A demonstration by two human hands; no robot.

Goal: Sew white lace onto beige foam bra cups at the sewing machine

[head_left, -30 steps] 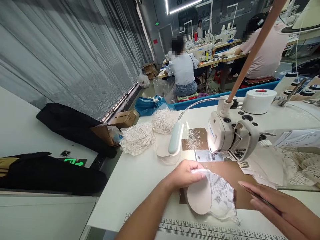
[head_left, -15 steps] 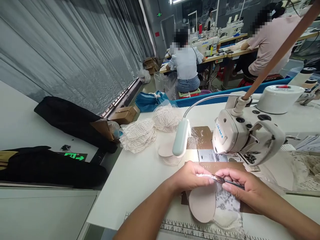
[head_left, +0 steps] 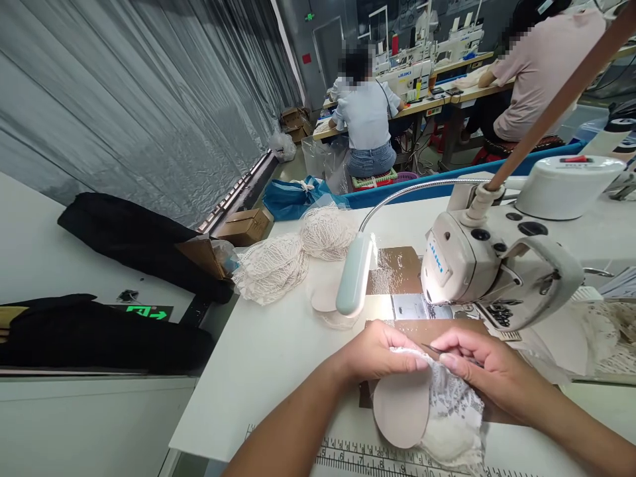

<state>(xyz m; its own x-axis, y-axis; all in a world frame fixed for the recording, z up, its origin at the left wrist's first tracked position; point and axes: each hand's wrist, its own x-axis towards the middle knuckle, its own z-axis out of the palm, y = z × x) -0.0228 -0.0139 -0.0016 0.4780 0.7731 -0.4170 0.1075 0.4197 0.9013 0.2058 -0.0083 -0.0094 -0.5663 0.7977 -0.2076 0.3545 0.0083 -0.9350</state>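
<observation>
My left hand [head_left: 385, 351] is closed, pinching the top edge of a white lace piece [head_left: 452, 397] between thumb and fingers. From that edge a beige oval pad [head_left: 401, 411] hangs below the hand, beside the lace. My right hand [head_left: 479, 361] is closed around a slim dark pointed metal tool [head_left: 433, 348], mostly hidden by the fingers, so its exact kind is unclear. Its thumb and fingertip meet at the lace edge, close to my left thumb. Both hands are in front of the sewing machine [head_left: 457, 265], over a brown board [head_left: 422, 328].
White lace bundles [head_left: 273, 265] lie on the table's left side. A pale green lamp [head_left: 354, 275] on a bendy neck stands left of the machine head. Printed ruler marks [head_left: 368, 457] run along the front. Two co-workers sit at machines farther back.
The tool has drawn back into my right hand, leaving less of it showing. Right fingertips have come onto the lace edge, and the lace has swung slightly right. The left hand keeps its pinch.
</observation>
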